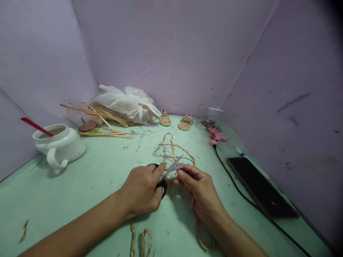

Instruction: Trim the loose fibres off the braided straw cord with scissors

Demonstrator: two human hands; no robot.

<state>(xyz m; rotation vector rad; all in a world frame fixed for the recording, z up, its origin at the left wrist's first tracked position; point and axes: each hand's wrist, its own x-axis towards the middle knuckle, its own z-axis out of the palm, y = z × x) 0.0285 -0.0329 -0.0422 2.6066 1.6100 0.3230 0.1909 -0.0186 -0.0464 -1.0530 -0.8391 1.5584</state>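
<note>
My left hand (144, 187) has its fingers in the black handles of a pair of scissors (171, 169), whose blades are apart and point to the right. Close by, my right hand (199, 184) is closed in a pinch on a braided straw cord (173, 150), right at the blades. One length of the cord loops away over the table beyond the hands. More of it runs down under my right wrist, and further braid (146, 241) lies near the front edge. The exact spot between the right fingertips is partly hidden.
A white pot (71, 144) with a red stick stands left. Behind are straw strips (112, 116), a white plastic bag (128, 103) and two small woven sandals (164, 119). A pink glue gun (218, 137), its black cable and a dark phone (259, 187) lie right.
</note>
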